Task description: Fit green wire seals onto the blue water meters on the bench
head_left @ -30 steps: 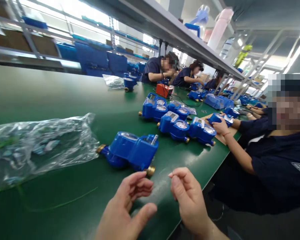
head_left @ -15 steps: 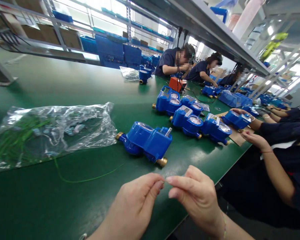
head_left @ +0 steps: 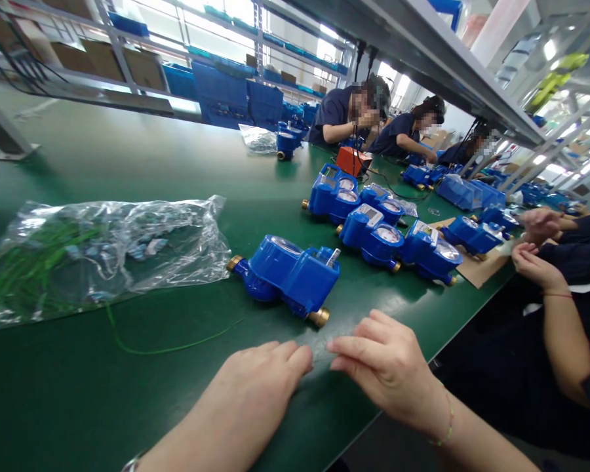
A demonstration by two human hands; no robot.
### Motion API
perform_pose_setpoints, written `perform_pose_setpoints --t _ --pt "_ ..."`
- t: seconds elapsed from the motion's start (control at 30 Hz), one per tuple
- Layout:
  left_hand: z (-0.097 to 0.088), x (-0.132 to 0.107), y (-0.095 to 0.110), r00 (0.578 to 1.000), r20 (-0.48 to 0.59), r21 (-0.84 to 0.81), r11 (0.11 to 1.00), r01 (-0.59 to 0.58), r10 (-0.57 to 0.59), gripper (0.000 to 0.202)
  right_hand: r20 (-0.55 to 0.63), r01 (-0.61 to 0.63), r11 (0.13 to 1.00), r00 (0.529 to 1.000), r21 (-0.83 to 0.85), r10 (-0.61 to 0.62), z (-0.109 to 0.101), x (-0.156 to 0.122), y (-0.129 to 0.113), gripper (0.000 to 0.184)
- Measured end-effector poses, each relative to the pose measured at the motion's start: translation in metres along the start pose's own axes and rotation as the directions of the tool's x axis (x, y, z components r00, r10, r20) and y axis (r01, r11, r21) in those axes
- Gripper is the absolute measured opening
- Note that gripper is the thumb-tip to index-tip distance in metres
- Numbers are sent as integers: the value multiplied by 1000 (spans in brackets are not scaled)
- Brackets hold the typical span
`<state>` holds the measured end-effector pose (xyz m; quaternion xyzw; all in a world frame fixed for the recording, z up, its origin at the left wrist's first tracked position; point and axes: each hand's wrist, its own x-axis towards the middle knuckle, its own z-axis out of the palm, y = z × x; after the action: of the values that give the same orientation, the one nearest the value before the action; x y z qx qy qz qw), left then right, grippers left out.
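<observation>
My left hand [head_left: 258, 390] lies on the green table [head_left: 128, 393] near its front edge, fingers stretched out and close together, nothing visible in it. My right hand [head_left: 386, 364] rests beside it, fingers extended to the left, their tips almost meeting the left fingertips. Just beyond both hands lies a blue water meter [head_left: 290, 272] with brass ends. A thin green wire [head_left: 172, 345] lies loose on the table to the left of my hands.
A clear plastic bag [head_left: 98, 252] holding green wires lies at the left. Several more blue meters [head_left: 373, 236] sit further right. A co-worker's hands [head_left: 535, 265] work by a cardboard sheet [head_left: 484, 270]. An orange device [head_left: 350, 160] and other seated people are behind.
My fingertips were raised and pinched together half a second ago; now both hands have lowered to the table with fingers stretched out. The view swung left earlier.
</observation>
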<state>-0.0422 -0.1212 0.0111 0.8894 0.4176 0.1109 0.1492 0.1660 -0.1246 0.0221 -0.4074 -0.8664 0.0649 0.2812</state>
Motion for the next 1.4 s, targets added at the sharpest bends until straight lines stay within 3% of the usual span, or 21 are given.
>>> perform_pose_setpoints --t 0.1,0.2,0.37,0.57,0.7,0.87,1.07,1.4 --pt "-5 2 -5 1000 19 -7 1000 -5 5 17 -58 51 990 997 -131 -59 0 7 3 10" --pt "-7 4 -12 999 23 -24 999 35 -35 16 -102 34 990 994 -139 -48 1 18 7 10" --pt "1 12 -30 974 -104 -201 964 176 -200 23 -251 -76 993 967 -93 50 2 36 15 15" --pt "15 18 -38 939 -137 -389 889 241 -315 26 -225 -129 988 969 -89 106 7 43 23 15" --pt "21 20 -38 940 -144 -454 865 215 -309 25 -181 -190 975 961 114 208 13 43 22 11" --pt "25 21 -40 942 -147 -501 844 193 -303 25 -232 -267 888 900 374 368 31 43 17 7" --pt "25 20 -39 939 -140 -504 839 205 -314 24 -295 -303 852 844 426 448 46 42 19 7" --pt "26 19 -38 942 -151 -520 834 182 -299 22 -335 -324 849 814 417 475 53 40 23 12"
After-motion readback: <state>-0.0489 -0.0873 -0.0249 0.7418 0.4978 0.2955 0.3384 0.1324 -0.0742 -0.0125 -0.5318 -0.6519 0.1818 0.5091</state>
